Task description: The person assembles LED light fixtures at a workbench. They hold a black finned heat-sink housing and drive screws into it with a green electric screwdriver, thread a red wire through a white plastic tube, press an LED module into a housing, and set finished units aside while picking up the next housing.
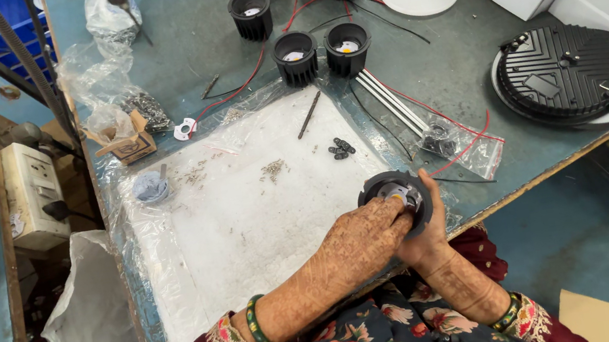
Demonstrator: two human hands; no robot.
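Two hands work a black round lamp housing (397, 196) at the near edge of the table (458, 67).

The right hand (425, 235) cups the housing from below, thumb up its right side, closed around it; the left hand (366, 236) lies across, fingertips pressed together into the open face; the housing's opening tilts up toward the camera, its axis leaning toward the person; it sits over the white foam pad (246, 212), at that pad's near right corner; a small clear bag (449, 143) just behind holds dark parts; a cardboard box (130, 145) at the pad's far left corner stands open, contents unclear; five more black housings (296, 57) stand open-side up near the far edge.
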